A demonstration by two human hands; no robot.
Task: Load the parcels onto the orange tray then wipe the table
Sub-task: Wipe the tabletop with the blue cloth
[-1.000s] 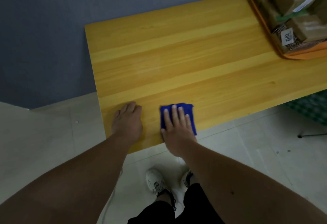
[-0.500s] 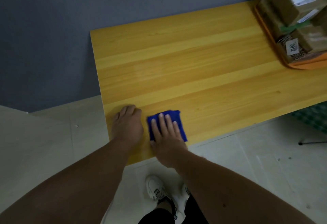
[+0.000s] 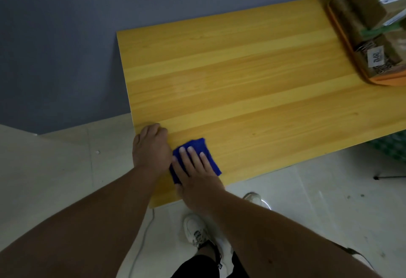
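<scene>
I am in the wiping step now. The parcels (image 3: 371, 12) are already stacked on the orange tray (image 3: 383, 81), which stands at the far right corner of the surface (image 3: 241, 84), well apart from my hands, so I judge the loading part as finished.

My right hand (image 3: 194, 173) lies flat on the blue cloth (image 3: 198, 145) with the fingers straight and a little spread, pressing it down on the wood. It does not grip the cloth, it only pushes. The cloth is near the front left corner of the surface, close to the front edge, and its left side is touching my left hand (image 3: 151, 148). My left hand rests on the surface just beside the left edge. Its fingers look bent at the tips and they hold nothing; I think it only steadies me.

The cloth is a small folded square, deep blue and soft, with a fuzzy texture, and most of it is covered by my palm and fingers. The surface is yellow wood with long grain lines, and I see no dirt or spots on it from here.

For the next move, I think the cloth has no more room to go left, so it must slide to the right or away from me, with steady pressure, to cover the large part between here and the tray
</scene>
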